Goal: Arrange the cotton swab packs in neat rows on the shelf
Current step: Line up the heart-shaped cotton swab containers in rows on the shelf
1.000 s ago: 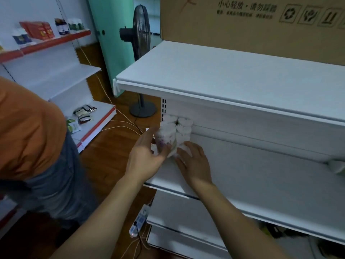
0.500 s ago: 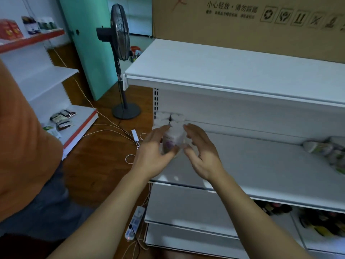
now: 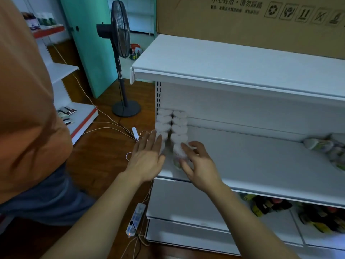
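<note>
Heart-shaped cotton swab packs (image 3: 179, 128) stand in two rows at the left end of the white middle shelf (image 3: 252, 165), running from the back wall to the front. My left hand (image 3: 147, 157) is flat with straight fingers beside the left row. My right hand (image 3: 199, 165) has loosely bent fingers touching the frontmost pack (image 3: 177, 156) of the right row. More swab packs (image 3: 328, 148) lie in a loose, blurred pile at the shelf's far right.
A person in an orange top (image 3: 28, 109) stands close on the left. A standing fan (image 3: 121, 58) and cables with a power strip (image 3: 135, 219) are on the wooden floor. A cardboard box (image 3: 242, 21) sits on the top shelf. Goods fill the bottom shelf.
The pack held between both hands now stands at the front of the right row. My left hand has let go and flattened beside the rows. The view shifted right.
</note>
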Available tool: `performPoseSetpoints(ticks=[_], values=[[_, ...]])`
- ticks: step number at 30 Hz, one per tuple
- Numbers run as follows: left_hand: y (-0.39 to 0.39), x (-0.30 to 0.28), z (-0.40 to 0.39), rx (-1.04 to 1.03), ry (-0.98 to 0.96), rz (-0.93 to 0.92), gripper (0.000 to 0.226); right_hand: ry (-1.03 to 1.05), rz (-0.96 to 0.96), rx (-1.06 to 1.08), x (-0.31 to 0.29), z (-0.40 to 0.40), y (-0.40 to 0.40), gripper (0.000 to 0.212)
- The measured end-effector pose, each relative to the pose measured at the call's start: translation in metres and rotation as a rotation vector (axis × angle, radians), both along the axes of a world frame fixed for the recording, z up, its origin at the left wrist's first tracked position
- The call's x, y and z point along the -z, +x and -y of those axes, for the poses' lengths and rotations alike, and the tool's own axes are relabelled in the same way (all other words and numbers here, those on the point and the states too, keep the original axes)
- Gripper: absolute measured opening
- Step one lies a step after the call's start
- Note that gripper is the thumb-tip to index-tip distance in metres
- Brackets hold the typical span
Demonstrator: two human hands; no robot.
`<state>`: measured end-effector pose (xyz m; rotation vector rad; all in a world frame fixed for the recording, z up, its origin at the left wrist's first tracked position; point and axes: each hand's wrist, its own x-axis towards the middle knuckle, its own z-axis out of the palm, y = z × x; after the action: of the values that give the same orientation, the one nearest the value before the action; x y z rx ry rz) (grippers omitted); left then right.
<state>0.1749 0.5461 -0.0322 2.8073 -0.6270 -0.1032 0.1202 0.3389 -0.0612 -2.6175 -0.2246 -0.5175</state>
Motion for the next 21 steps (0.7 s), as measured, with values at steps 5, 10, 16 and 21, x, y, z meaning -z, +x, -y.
performPoseSetpoints(ticks=[5,10,16,21], values=[[0.0,0.01,0.0,0.041,0.054,-0.021,0.068,-0.103,0.012,0.049,0.017,-0.013,0.004,0.046],[0.0,0.01,-0.001,0.047,0.063,-0.01,0.069,-0.116,-0.022,0.072,0.022,-0.022,0.012,0.05],[-0.002,0.011,0.001,0.044,0.051,0.005,0.072,-0.191,-0.004,0.146,0.022,-0.032,0.014,0.053],[-0.002,0.012,0.001,0.05,0.051,0.01,0.074,-0.25,0.005,0.166,0.02,-0.033,0.012,0.053]])
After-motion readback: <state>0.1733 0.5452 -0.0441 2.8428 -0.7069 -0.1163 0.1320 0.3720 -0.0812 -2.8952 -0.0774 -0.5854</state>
